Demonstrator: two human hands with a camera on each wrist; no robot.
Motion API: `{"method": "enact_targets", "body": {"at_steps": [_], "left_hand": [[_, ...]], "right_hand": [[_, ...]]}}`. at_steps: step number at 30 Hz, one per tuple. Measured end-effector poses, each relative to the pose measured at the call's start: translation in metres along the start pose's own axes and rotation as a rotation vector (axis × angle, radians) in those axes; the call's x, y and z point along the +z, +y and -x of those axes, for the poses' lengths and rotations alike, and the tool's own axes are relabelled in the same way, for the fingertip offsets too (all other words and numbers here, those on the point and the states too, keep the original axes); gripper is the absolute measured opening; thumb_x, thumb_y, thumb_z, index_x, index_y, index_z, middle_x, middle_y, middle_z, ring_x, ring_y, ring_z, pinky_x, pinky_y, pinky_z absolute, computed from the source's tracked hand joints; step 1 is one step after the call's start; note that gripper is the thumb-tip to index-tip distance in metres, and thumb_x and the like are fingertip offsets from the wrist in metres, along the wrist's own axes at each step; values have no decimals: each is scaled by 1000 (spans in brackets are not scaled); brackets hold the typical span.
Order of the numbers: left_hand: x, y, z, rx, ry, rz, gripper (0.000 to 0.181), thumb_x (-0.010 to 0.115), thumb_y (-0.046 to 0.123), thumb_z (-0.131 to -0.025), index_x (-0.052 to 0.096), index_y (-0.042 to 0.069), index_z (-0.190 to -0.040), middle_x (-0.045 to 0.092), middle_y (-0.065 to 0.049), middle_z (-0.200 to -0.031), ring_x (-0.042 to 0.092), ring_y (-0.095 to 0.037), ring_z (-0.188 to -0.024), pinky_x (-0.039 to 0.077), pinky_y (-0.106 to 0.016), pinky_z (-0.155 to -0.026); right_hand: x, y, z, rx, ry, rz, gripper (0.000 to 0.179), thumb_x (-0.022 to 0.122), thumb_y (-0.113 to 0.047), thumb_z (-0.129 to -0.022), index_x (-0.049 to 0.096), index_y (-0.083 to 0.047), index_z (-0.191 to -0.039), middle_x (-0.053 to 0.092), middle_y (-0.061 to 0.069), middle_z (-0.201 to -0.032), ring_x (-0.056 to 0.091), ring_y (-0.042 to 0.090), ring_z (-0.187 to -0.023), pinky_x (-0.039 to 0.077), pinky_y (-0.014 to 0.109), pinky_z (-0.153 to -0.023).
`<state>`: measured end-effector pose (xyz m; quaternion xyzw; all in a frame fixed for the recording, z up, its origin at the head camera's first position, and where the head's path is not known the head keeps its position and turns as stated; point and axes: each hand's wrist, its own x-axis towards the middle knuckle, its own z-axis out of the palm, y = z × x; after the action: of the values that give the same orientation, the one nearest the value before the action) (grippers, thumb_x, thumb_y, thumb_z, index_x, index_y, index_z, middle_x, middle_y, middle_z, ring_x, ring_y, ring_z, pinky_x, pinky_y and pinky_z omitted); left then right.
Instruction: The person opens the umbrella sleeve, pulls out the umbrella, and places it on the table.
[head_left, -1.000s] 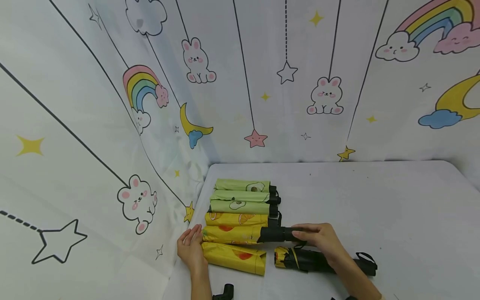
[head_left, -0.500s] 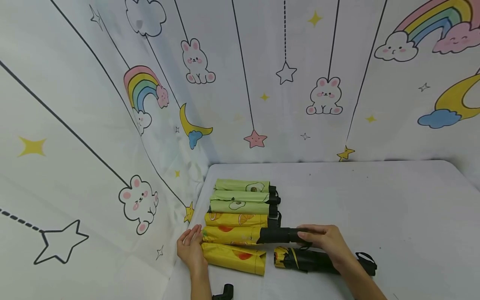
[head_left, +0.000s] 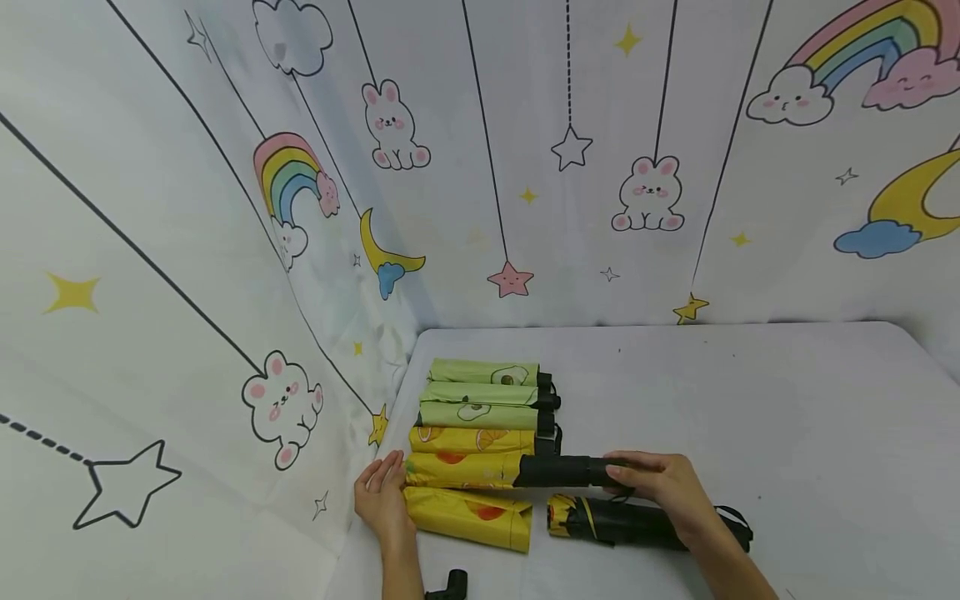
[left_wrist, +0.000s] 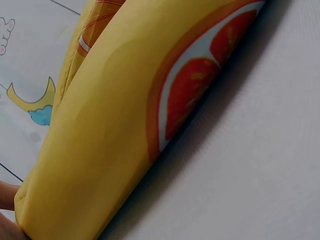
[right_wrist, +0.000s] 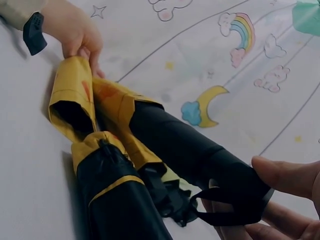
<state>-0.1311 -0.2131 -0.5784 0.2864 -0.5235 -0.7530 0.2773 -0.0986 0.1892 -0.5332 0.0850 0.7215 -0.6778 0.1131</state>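
A folded umbrella (head_left: 562, 471) lies partly inside a yellow sleeve (head_left: 461, 470) printed with orange slices; its black body sticks out to the right. My right hand (head_left: 663, 487) grips its far right end, thumb on top, beside a black strap loop (right_wrist: 215, 207). At the sleeve's left end, my left hand (head_left: 386, 500) holds the fabric with its fingertips; its thumb is hidden in the head view. Just below lies a second yellow sleeve (head_left: 468, 517), its dark open mouth seen in the right wrist view. Under my right forearm rests a black folded umbrella (head_left: 622, 521) with yellow trim.
Behind, a sleeved yellow umbrella (head_left: 472, 439) and several green avocado-print umbrellas (head_left: 480, 415) lie in a row with their handles to the right. A printed white cloth (head_left: 465, 167) hangs behind and left of the white table (head_left: 825, 433).
My right hand has moved a little to the right, drawing more of the black umbrella out of the yellow sleeve. My left hand has stayed at the sleeve's end.
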Motion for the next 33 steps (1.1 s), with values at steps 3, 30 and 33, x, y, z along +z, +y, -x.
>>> {"method": "enact_targets", "body": {"at_steps": [3,30,33], "left_hand": [[0,0,0,5,4,4,45,66,-17,-93,46,-8,-132,70,-29,-123,76,-22,-104,60,-28,-89],[-1,-2,-1,14,-8,-6,46,64,-18,-93,45,-9,-134,71,-27,-122,76,-22,-105,60,-25,-88],[-1,-2,-1,12,-7,-1,46,65,-18,-92,45,-9,-134,72,-26,-120,76,-22,-104,60,-25,-87]], "right_hand": [[-2,0,1,6,6,-6,45,83,-28,-91,74,-1,-126,76,12,-119,77,28,-92,61,33,-86],[-20,-2,15,27,48,-76,46,84,-25,-89,74,0,-126,75,12,-120,78,30,-94,60,30,-86],[-23,-2,16,20,46,-86,45,84,-24,-90,74,1,-126,76,11,-119,78,30,-94,60,30,-87]]}}
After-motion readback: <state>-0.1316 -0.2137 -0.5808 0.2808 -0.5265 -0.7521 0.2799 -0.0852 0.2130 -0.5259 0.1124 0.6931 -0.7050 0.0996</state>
